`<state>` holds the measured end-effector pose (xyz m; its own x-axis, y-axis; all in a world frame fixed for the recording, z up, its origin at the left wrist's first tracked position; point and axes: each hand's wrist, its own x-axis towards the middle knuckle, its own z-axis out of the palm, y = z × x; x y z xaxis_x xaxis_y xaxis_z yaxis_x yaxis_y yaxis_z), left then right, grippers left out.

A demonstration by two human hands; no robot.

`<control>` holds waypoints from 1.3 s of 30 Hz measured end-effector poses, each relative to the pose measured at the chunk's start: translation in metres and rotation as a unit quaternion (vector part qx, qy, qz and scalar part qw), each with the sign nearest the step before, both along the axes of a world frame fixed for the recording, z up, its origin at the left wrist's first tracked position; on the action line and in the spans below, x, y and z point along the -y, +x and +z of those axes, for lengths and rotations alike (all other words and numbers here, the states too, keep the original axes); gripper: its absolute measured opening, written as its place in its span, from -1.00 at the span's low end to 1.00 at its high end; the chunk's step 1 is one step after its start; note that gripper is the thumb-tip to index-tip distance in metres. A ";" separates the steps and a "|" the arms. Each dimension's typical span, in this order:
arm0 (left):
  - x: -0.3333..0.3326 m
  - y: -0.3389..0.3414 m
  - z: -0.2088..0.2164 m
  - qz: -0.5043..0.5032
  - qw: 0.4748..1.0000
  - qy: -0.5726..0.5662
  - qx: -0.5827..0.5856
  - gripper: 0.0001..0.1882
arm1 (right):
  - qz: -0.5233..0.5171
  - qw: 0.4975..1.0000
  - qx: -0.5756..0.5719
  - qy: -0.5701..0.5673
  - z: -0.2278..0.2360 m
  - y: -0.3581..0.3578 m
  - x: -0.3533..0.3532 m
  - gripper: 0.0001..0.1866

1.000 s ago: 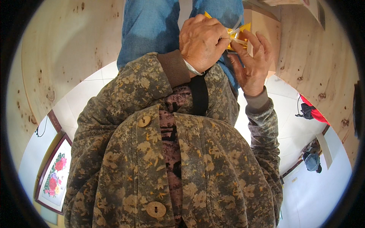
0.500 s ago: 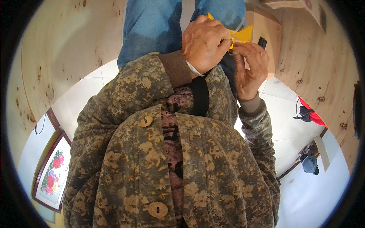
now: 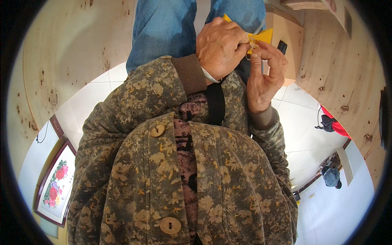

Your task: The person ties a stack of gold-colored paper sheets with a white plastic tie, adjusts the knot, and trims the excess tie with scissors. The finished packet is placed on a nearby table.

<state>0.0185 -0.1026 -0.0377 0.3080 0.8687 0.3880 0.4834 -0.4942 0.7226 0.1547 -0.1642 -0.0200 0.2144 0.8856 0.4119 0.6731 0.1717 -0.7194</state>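
A bright yellow piece of thin folded material, like ribbon or paper [image 3: 265, 36], is gathered at its middle between my hands above my jeans. My left hand [image 3: 222, 51] is closed on it, with a yellow corner poking out beyond the knuckles. Beside it, the thumb and forefinger of my right hand [image 3: 267, 75] pinch close to the gathered middle. A thin whitish strip shows at those fingertips, too small to name. Behind the yellow piece a pale thin band curves up. My left fingertips are hidden by the back of the hand.
A cardboard box [image 3: 292, 55] stands just right of the hands, with a small black object [image 3: 281, 46] at its near side. Knotty wooden surfaces [image 3: 81, 45] border both sides. A framed flower picture [image 3: 55, 183] is at lower left, a red item [image 3: 339, 127] at right.
My right hand has shifted slightly left and its forearm has drawn inward. Its fingers have lifted and changed their pinch, showing more of the gathered middle. My left hand stays almost still.
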 end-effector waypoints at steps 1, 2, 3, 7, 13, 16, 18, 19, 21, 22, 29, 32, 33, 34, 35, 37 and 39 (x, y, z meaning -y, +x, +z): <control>0.000 0.000 0.000 0.001 1.000 0.002 0.000 -0.90 | -0.008 1.000 0.012 0.002 0.000 0.001 0.000 -0.94; 0.000 0.001 -0.001 0.005 1.000 0.006 0.001 -0.90 | -0.014 1.000 0.026 0.002 0.001 0.001 0.001 -0.94; 0.000 0.001 -0.001 0.005 1.000 0.004 0.000 -0.89 | -0.017 0.999 0.032 0.000 0.001 0.002 0.001 -0.93; 0.001 0.002 -0.002 0.008 1.000 0.006 0.003 -0.88 | -0.022 0.996 0.082 0.000 0.002 -0.001 0.006 -0.92; 0.003 0.002 -0.004 0.010 1.000 -0.001 0.008 -0.87 | -0.001 0.996 0.093 -0.015 -0.002 -0.002 0.005 -0.93; 0.002 0.002 -0.004 -0.001 1.000 0.003 0.006 -0.85 | -0.002 0.998 0.035 -0.045 -0.002 0.001 0.003 -0.95; 0.002 0.002 -0.004 -0.003 1.000 0.005 0.004 -0.85 | 0.000 0.999 0.009 -0.053 -0.001 0.002 0.002 -0.96; 0.002 0.003 -0.003 -0.002 1.000 0.010 0.005 -0.84 | 0.003 0.999 0.007 -0.049 0.000 0.002 0.001 -0.95; 0.003 0.003 -0.002 0.002 1.000 0.015 0.000 -0.84 | 0.006 0.999 0.024 -0.040 0.003 0.000 0.001 -0.94; 0.003 0.004 -0.002 0.005 1.000 0.015 -0.004 -0.84 | 0.007 0.998 0.043 -0.035 0.005 -0.001 0.003 -0.93; 0.003 0.005 -0.001 0.014 1.000 0.017 0.005 -0.82 | -0.007 0.995 0.097 -0.033 0.016 -0.011 0.024 -0.89; 0.004 0.004 -0.001 0.010 1.000 0.011 0.000 -0.81 | 0.015 0.998 0.034 -0.040 0.014 -0.013 0.026 -0.88; 0.004 0.004 -0.001 0.009 1.000 0.012 0.001 -0.81 | 0.024 0.998 0.021 -0.046 0.014 -0.013 0.027 -0.88; 0.004 0.003 -0.001 0.009 1.000 0.010 0.000 -0.81 | 0.035 0.998 0.007 -0.054 0.014 -0.012 0.028 -0.88; 0.004 0.003 -0.001 0.008 1.000 0.011 -0.004 -0.81 | 0.046 0.997 -0.006 -0.062 0.013 -0.012 0.029 -0.88; 0.004 0.003 -0.002 0.010 1.000 0.010 -0.001 -0.81 | 0.052 0.994 -0.031 -0.087 0.013 -0.011 0.031 -0.88; 0.004 0.003 -0.003 0.012 1.000 0.011 -0.004 -0.82 | 0.060 0.992 -0.045 -0.103 0.013 -0.011 0.032 -0.88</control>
<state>0.0220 -0.1068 -0.0412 0.2910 0.8668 0.4050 0.5005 -0.4987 0.7077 0.1435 -0.1960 -0.0074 0.1304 0.9701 0.2045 0.5885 0.0903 -0.8034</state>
